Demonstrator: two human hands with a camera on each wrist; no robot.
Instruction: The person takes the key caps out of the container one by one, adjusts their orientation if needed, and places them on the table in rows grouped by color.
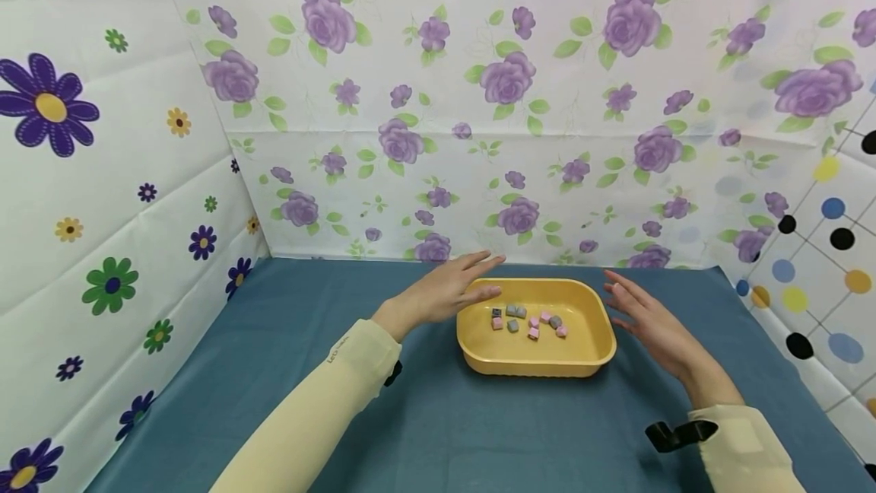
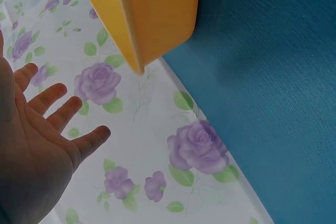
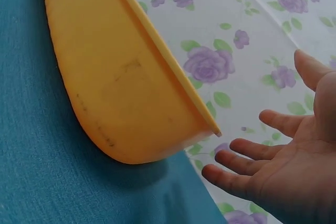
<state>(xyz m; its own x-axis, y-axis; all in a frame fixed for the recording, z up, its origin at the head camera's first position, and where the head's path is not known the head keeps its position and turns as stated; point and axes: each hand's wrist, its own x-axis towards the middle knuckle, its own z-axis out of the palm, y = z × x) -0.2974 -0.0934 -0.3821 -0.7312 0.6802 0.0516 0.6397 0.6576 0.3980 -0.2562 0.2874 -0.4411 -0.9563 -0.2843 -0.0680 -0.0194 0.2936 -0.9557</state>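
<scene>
here noted left hand and right hand spread, empty, either side of yellow tray on blue cloth; judged small blocks inside liable to spill if tipped by an uneven two-handed lift.

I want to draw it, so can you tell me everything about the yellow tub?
The yellow tub looks like smooth plastic: a shallow rectangle with rounded corners, sloping walls and a thin rim. Dark marks show on one outer wall. It sits upright on the blue cloth, open at the top, with small pink and grey pieces lying inside. The left hand and right hand are beside its ends, neither seeming to touch it.
</scene>
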